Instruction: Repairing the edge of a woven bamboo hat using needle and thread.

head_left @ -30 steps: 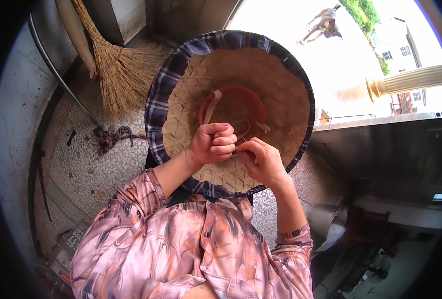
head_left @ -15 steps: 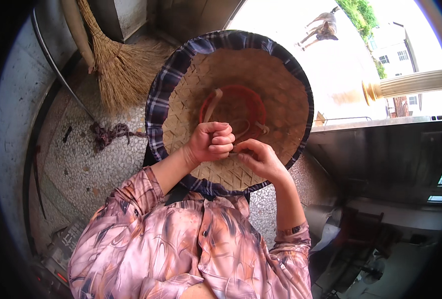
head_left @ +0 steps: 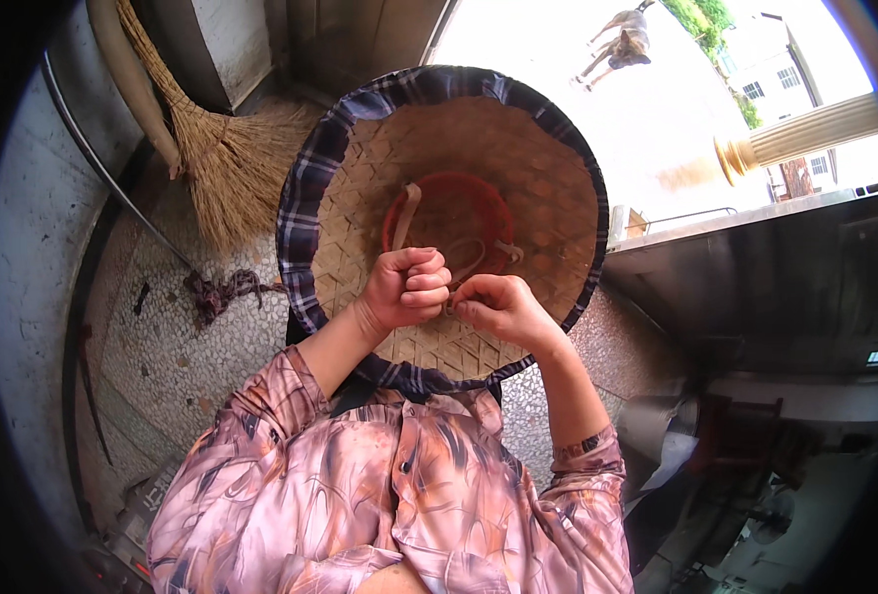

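Observation:
A woven straw hat (head_left: 350,233) lies upside down on my lap, its rim bound with dark plaid cloth (head_left: 300,213). Inside the crown is a red ring (head_left: 449,180), with a pale strap (head_left: 406,216) fixed to it. My left hand (head_left: 409,289) is closed in a fist over the hat, at the strap's lower end. Close beside it, my right hand (head_left: 496,309) pinches a thin part of the strap between thumb and forefinger. A loop of strap rises from between the hands toward the ring's right side. What lies inside the left fist is hidden.
A straw broom (head_left: 231,158) leans at the left, near a metal rod (head_left: 112,148) and a dark rag bundle (head_left: 216,297) on the speckled floor (head_left: 167,346). Dark panels (head_left: 756,287) stand at the right. Outside, a dog (head_left: 625,45) stands on bright ground.
The view has shifted a little, so the hat and both hands appear slightly farther left. My right hand has made a small movement beside the left fist, which keeps its grip.

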Tool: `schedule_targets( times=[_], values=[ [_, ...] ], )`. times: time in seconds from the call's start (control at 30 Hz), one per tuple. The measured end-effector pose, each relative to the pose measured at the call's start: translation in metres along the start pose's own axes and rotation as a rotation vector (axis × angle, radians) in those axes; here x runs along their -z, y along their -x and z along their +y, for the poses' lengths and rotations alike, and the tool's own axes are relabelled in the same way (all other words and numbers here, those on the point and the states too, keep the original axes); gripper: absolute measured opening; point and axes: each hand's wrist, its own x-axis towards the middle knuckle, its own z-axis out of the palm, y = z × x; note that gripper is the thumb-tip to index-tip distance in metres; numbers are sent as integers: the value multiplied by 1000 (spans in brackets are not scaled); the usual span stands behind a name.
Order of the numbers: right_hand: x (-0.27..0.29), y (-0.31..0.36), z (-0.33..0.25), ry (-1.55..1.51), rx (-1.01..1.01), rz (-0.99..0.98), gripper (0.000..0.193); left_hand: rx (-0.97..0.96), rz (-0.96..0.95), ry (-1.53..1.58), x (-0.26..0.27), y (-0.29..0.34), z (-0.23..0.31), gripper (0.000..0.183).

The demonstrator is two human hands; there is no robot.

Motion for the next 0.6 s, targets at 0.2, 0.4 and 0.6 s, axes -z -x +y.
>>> schedule_targets(
  times=[0.2, 0.4, 0.6],
  values=[
    [-1, 5, -16, 835, 335, 265, 9, -7, 21, -96, 6, 0, -2, 35],
    [18, 23, -44, 1246, 347, 59, 13, -8, 203, -423, 19, -4, -3, 34],
    [44, 33, -44, 849, 266, -6, 10, -20, -20, -347, 16, -2, -4, 38]
  ],
)
